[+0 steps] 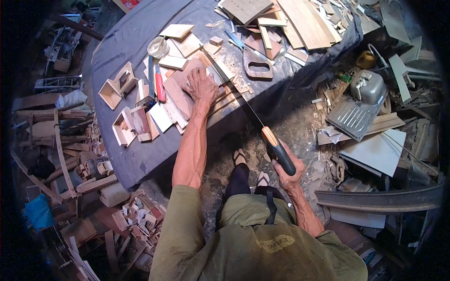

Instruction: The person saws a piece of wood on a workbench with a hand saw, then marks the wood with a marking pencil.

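In the head view, my right hand is closed around the black and orange handle of a handsaw. The thin saw blade slopes up and left onto the workbench, along a strip of wood in a sawdust-covered patch. My left hand presses down beside the blade, its fingers spread over reddish-brown wood. To its left lie a red-handled tool and a round clear container. A second saw with a dark wooden handle rests right of the blade.
A dark cloth covers the workbench. Small wooden box pieces sit at its left, with stacked boards at the far right. On the floor are wood offcuts, a metal sink and a white panel.
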`<state>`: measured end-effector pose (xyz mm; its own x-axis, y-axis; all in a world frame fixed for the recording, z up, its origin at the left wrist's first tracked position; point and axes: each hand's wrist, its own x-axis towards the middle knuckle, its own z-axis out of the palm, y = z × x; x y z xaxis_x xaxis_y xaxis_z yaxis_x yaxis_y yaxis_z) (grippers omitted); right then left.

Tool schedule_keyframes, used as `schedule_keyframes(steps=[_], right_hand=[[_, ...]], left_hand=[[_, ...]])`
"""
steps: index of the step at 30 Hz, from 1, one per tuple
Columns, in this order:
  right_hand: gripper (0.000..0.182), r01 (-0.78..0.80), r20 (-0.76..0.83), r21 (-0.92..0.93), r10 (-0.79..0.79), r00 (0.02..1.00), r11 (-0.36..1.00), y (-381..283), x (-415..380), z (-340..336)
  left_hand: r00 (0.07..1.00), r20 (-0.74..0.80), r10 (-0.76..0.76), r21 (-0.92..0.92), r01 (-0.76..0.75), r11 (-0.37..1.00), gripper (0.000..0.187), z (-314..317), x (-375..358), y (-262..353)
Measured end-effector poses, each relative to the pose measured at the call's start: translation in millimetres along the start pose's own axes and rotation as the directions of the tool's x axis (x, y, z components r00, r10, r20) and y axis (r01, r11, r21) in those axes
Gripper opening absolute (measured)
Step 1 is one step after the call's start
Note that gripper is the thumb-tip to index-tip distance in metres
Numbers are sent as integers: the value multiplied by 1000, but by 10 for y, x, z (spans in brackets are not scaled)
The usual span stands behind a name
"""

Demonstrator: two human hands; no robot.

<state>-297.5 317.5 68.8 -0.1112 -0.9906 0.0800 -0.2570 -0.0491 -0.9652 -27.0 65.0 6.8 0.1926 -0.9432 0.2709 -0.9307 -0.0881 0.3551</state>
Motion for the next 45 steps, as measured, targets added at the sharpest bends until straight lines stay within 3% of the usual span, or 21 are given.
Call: schedule_keyframes(steps=[4,10,40,43,44,45], right_hand=[[62,41,-5,17,-41,999,999,47,-10,1],[62,39,16,10,-39,999,999,64,-35,-10],[62,25,72,-88,-19,997,996,-85,-224,-183],[61,-73,74,-7,74,995,997,-45,-187,-198],[62,-258,81,53,253,964,965,-102,-200,-202],[62,-180,79,12,178,981,984,-110,-209,-208]], left_hand=[[998,-14,-53,19,53,998,47,-79,-81,120],[999,-37,9,-20,-9,1000,52,-40,-93,34],[995,-91,33,-22,-36,999,46,64,-90,-55],[996,-88,2,-6,-2,1000,46,66,-85,-30],[996,-84,2,-7,-2,1000,46,65,-100,-22],[997,-80,4,-8,-5,1000,47,58,-106,-21]])
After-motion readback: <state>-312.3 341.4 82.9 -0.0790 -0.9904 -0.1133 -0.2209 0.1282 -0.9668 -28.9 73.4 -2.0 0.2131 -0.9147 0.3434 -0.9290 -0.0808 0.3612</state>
